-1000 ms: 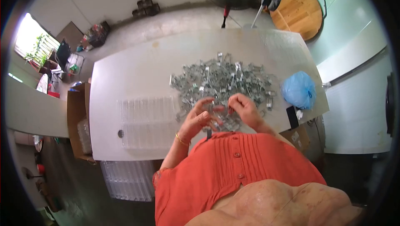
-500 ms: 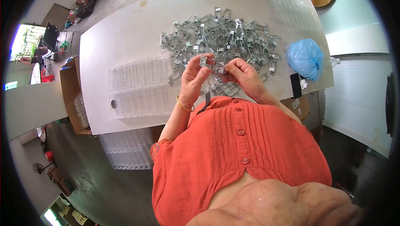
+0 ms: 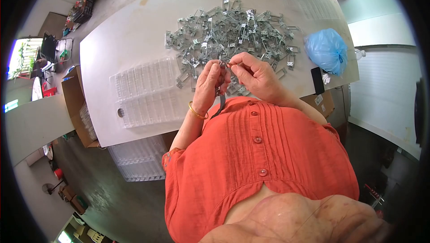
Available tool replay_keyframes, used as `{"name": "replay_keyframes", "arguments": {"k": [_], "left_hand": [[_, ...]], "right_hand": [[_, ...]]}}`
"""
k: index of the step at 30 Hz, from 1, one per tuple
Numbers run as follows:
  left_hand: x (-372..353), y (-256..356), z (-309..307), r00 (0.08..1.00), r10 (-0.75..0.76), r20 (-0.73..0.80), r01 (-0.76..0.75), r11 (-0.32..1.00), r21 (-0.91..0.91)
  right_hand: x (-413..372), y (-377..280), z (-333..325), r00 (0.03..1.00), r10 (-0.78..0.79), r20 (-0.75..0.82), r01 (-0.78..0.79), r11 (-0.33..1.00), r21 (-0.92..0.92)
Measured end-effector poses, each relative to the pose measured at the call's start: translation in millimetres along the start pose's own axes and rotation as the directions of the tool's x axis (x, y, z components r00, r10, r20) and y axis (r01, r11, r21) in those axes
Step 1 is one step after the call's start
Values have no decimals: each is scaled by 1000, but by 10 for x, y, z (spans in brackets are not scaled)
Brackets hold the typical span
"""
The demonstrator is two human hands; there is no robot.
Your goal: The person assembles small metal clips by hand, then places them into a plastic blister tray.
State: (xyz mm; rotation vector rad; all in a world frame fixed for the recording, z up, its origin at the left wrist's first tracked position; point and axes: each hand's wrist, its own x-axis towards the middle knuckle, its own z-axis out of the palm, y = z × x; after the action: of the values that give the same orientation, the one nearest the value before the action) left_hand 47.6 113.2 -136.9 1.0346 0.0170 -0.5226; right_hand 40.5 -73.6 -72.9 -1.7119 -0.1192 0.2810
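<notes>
My left hand is closed around a small metal bracket, most of it hidden by the fingers. Close beside it, my right hand pinches at the upper end of that bracket with thumb and forefinger. What exactly lies between those fingertips is too small to make out. Both hands are held at the near side of a wide pile of metal brackets, shiny grey pieces with thin wire-like arms, heaped loosely on the white table.
A clear plastic tray with rows of compartments lies left of my hands. Another clear tray lies at the far right. To the right are a blue plastic bag and a black phone. A cardboard box stands beyond the left edge.
My right hand has turned and moved its fingertips left, against the left hand. The left hand has closed more tightly around the bracket, which was more exposed before. The view has shifted slightly.
</notes>
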Motion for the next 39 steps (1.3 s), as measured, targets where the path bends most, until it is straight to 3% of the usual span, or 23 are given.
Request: {"name": "replay_keyframes", "arguments": {"k": [1,10,15,19,22,31,34,37,39], "left_hand": [[-13,-6,4,1000,17,1,-17,1000,22],[-164,-2,-2,996,91,26,-94,977,189],[-201,-36,-21,978,209,21,-201,903,380],[-255,-22,-34,977,213,4,-193,877,440],[-276,-30,-48,969,245,11,-223,859,460],[-360,-98,-106,960,265,88,-271,811,518],[-404,-56,-74,946,298,127,-313,739,596],[-413,-49,-75,940,317,122,-314,672,670],[-401,-70,-77,952,286,105,-285,712,641]], "right_hand": [[-3,10,14,999,-55,-1,55,997,-58],[-62,-63,87,1000,-1,-11,-1,981,-193],[-99,-9,116,998,-61,-4,58,959,-276],[-140,-30,126,998,-60,27,66,952,-299],[-173,-68,153,999,35,15,-30,973,-230],[-194,-39,234,997,19,79,-13,997,-70],[-195,-135,208,963,223,155,-227,974,13],[-203,-84,209,940,278,200,-303,947,107],[-198,-46,203,941,256,219,-291,946,143]]}}
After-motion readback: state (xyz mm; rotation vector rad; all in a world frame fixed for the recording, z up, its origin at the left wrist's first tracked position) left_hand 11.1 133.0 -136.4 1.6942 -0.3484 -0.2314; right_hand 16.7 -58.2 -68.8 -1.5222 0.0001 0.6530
